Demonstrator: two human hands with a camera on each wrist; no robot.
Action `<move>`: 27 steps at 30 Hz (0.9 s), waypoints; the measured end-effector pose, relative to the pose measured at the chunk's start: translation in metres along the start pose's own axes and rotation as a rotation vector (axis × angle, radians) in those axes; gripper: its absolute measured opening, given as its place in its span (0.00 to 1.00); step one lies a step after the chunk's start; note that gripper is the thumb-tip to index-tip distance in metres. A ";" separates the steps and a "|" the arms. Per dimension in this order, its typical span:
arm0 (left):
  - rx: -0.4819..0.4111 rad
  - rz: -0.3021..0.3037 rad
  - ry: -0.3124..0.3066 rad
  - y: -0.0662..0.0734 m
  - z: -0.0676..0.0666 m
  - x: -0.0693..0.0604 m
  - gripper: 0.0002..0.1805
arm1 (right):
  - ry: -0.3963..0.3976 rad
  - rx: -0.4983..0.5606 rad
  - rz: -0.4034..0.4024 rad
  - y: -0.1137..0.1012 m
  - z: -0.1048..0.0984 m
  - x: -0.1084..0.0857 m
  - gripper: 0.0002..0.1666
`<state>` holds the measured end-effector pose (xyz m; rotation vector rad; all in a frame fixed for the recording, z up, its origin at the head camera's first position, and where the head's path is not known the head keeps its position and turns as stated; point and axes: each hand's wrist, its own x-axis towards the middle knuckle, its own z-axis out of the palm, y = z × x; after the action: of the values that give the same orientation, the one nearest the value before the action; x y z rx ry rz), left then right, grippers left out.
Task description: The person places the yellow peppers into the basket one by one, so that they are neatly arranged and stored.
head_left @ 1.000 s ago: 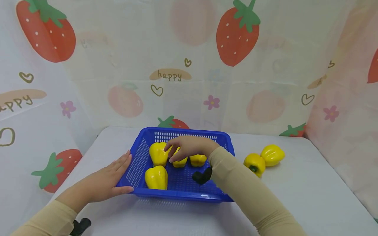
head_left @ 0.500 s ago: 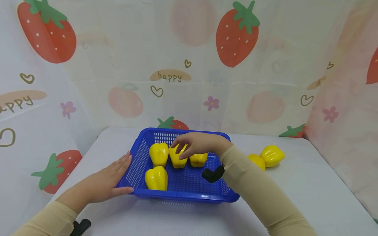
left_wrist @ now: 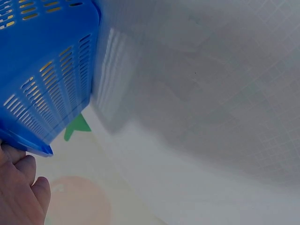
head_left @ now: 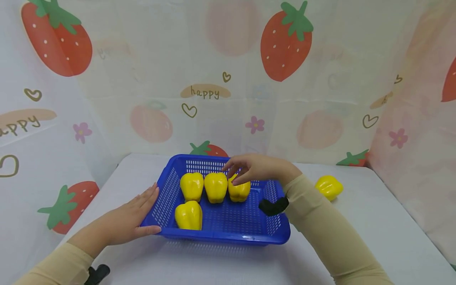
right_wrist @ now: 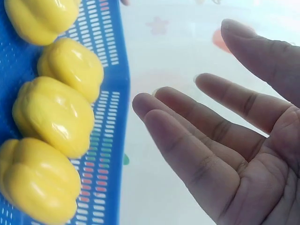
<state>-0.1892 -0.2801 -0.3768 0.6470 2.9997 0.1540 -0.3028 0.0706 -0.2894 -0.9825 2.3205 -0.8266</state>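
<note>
A blue plastic basket [head_left: 228,236] holds several glossy yellow bell peppers. Three of them, with the middle pepper [head_left: 215,187] among them, form a row at the back; another pepper [head_left: 189,215] lies at the front left. My left hand [head_left: 122,221] rests against the basket's left side, fingers straight along the rim and thumb at the front corner. Over the back right of the basket hovers my right hand [head_left: 261,170], its fingers loosely bent around nothing. In the right wrist view that hand [right_wrist: 234,150] has its fingers spread, apart from the peppers [right_wrist: 54,117].
On the white table [head_left: 374,237], right of the basket, lies a glossy yellow fruit or vegetable [head_left: 329,187] with a blunt point, partly behind my right sleeve [head_left: 327,225]. A strawberry-printed curtain [head_left: 228,59] encloses the back and sides.
My right hand has moved right and slightly up, from the left peppers to above the rightmost one. Its sleeve now covers the stemmed yellow pepper on the table. My left hand stays put.
</note>
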 end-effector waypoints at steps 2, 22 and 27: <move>0.001 0.000 0.001 0.000 0.000 0.000 0.58 | 0.009 0.008 0.005 0.003 -0.002 -0.004 0.22; 0.001 0.001 0.003 -0.001 0.001 0.000 0.57 | 0.121 0.061 0.008 0.032 -0.033 -0.058 0.27; -0.001 -0.002 0.001 0.000 0.001 0.000 0.58 | 0.149 0.057 0.016 0.042 -0.039 -0.070 0.27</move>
<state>-0.1889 -0.2804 -0.3774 0.6445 3.0009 0.1564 -0.3032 0.1604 -0.2776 -0.9047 2.4114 -0.9839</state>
